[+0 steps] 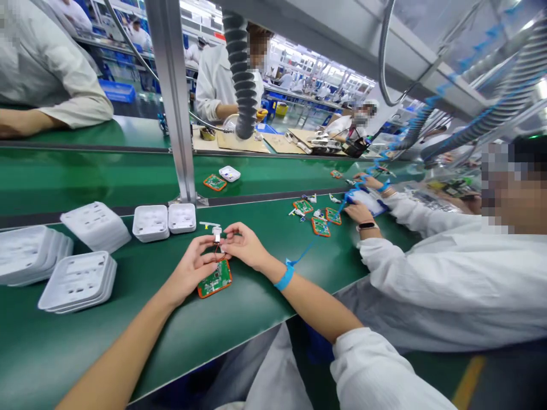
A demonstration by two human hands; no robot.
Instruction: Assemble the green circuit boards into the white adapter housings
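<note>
A green circuit board point(219, 280) with an orange rim lies on the green work surface in front of me. Just above its far edge is a small white plastic part point(217, 233), with thin reddish wires point(219, 251) running down toward the board. My left hand point(193, 267) is closed, fingertips on the white part and thumb over the board's upper left. From the other side, my right hand point(244, 245) pinches close to the wires; its fingertips partly hide what they grip. A flat white strip point(209, 224) lies just beyond the hands.
Stacks of white plastic covers point(79, 279) stand at left, with smaller white covers point(151, 221) behind. Several orange-rimmed boards point(321, 226) lie to the right, near a co-worker's hand point(360, 213). A metal post point(173, 102) rises beyond. A blue wrist strap point(285, 277) trails a cord.
</note>
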